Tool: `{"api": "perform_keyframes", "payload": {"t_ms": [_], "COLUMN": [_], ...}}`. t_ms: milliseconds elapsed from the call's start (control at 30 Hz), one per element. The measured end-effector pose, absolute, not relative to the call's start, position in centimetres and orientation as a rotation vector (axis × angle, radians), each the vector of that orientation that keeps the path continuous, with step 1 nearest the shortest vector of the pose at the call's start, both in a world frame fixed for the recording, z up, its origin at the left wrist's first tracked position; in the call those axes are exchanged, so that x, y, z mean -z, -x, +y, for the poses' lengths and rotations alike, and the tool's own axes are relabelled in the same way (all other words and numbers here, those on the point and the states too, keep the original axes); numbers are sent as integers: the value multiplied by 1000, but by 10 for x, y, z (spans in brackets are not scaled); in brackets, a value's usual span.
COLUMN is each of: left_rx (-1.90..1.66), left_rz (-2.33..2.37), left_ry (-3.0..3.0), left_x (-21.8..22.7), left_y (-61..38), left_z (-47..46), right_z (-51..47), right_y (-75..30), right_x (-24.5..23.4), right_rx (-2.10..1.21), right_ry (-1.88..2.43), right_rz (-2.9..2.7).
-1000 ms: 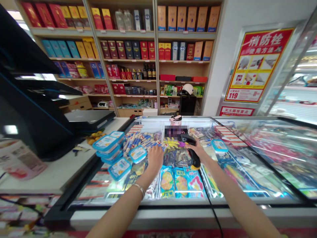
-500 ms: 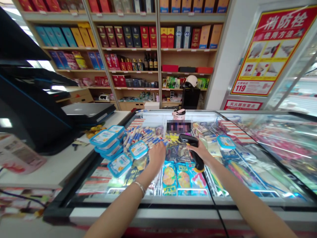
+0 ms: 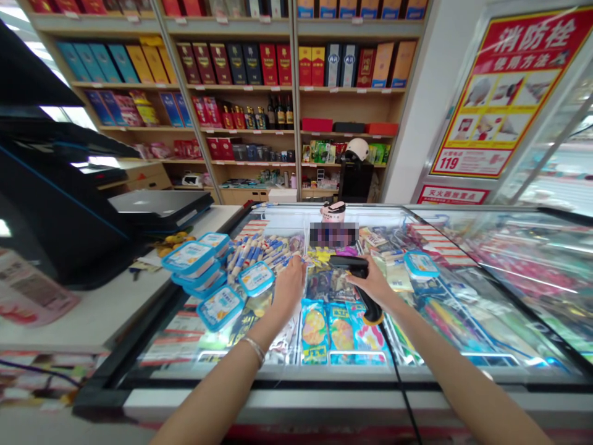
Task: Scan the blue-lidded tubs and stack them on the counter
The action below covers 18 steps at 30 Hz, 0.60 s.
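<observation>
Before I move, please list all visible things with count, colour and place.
scanner: one, black and yellow, centre
cord: one, black, from scanner
wrapped sticks: many, blue and beige, beside tubs
tubs: at least six, blue and white, mostly left
glass case: one, black-framed, foreground
snack packs: three, blue, inside glass case
cup: one, pink and black, far centre
container: one, pink and white, left edge
machine: one, black, left
flat device: one, grey, left
counter: one, white, left
fruit-like items: several, yellow, beside tubs
shelf unit: one, tan, background
boxes: many, mixed colours, on shelf unit
helmet: one, cream, before shelf unit
poster: one, red and yellow, right
left grip: one, bare, at wrapped sticks, hold unclear
right grip: one, bare, around scanner
</observation>
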<state>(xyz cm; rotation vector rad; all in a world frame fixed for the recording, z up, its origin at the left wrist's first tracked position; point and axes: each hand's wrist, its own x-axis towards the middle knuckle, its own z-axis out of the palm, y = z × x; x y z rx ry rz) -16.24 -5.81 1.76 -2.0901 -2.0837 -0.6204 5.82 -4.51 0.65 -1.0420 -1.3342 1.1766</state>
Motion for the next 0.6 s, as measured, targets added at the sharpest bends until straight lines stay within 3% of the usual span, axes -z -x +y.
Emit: {"api": "perform_keyframes", "payload": {"t_ms": [300,600], "left_rx": [949,1058], "left_rz": [-1888,-1782], "left_ry": [2185,2248], "left_x": [-6,-5], "left_y": [168,169], "left_z": [-52,-52], "right_z": [-50,-50], "right_y": [-54,-57], "right_x": [-12,-13], "right_rx": [-1166,-1159], "right_ry": [1035,1096], "right_rz": [-1256,-1381]}}
